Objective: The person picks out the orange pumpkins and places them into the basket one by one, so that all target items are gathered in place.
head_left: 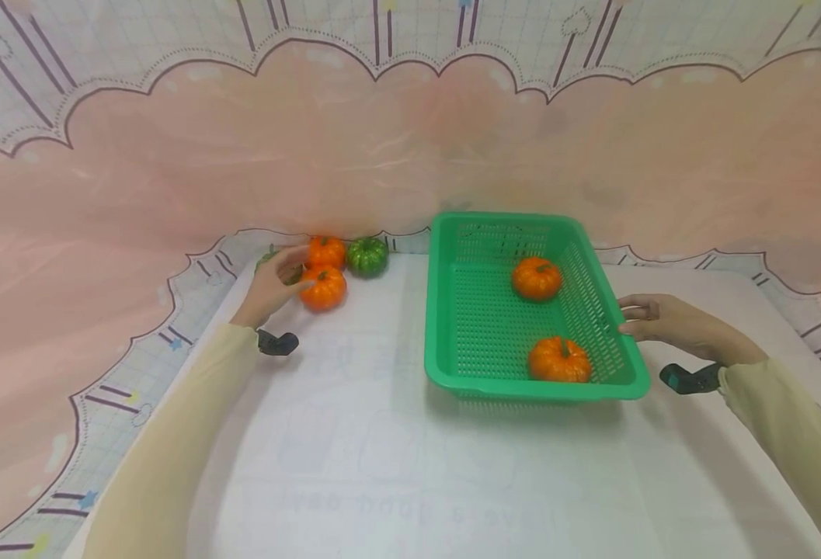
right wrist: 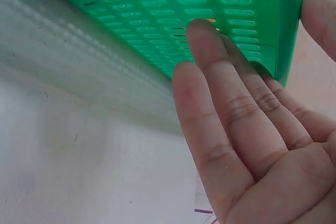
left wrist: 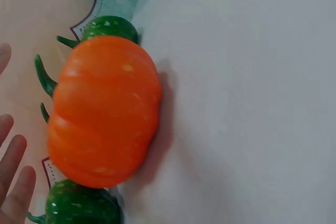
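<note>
My left hand point(head_left: 270, 283) reaches over the left group of small pumpkins, its thumb and fingers spread around empty space. Closest to it is an orange pumpkin point(head_left: 323, 288), large in the left wrist view, where my fingers point(left wrist: 16, 174) appear apart from it. Behind sits another orange pumpkin point(head_left: 326, 253), with a green pumpkin point(head_left: 367, 257) beside it; a second green one point(head_left: 291, 273) is partly hidden by my hand. My right hand point(head_left: 669, 322) rests nearly straight fingers point(right wrist: 207, 51) against the outer right wall of a green plastic basket point(head_left: 433, 310).
Inside the basket lie two orange pumpkins, one toward the back point(head_left: 537, 279) and one at the front right point(head_left: 560, 360). A white cloth point(head_left: 354, 466) covers the table, and a pink patterned sheet point(head_left: 354, 147) rises behind it.
</note>
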### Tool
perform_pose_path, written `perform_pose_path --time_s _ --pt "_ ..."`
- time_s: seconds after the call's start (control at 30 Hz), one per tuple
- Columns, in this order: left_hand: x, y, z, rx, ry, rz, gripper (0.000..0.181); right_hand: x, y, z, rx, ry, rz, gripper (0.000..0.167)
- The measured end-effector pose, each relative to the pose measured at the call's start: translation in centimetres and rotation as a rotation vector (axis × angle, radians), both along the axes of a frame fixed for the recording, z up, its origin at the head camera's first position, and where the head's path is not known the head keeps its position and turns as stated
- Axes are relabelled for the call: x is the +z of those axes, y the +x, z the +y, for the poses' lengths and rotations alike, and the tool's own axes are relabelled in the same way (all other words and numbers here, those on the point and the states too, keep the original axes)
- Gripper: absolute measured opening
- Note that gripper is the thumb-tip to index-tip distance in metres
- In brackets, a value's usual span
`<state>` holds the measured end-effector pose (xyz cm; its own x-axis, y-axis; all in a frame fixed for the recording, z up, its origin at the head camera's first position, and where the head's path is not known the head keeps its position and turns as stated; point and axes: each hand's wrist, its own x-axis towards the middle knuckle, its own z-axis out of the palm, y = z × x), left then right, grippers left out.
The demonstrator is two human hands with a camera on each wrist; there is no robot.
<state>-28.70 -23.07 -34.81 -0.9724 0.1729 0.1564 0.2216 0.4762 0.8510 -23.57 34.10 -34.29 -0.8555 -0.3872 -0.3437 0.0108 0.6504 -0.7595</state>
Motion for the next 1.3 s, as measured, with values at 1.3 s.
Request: perform_pose_path --time_s 1.3 --pt "-6.0 -4.2 -2.8 -0.019 -0.149 -0.144 0.079 -0.1 -0.1 0.0 0.003 -0.009 -0.005 0.064"
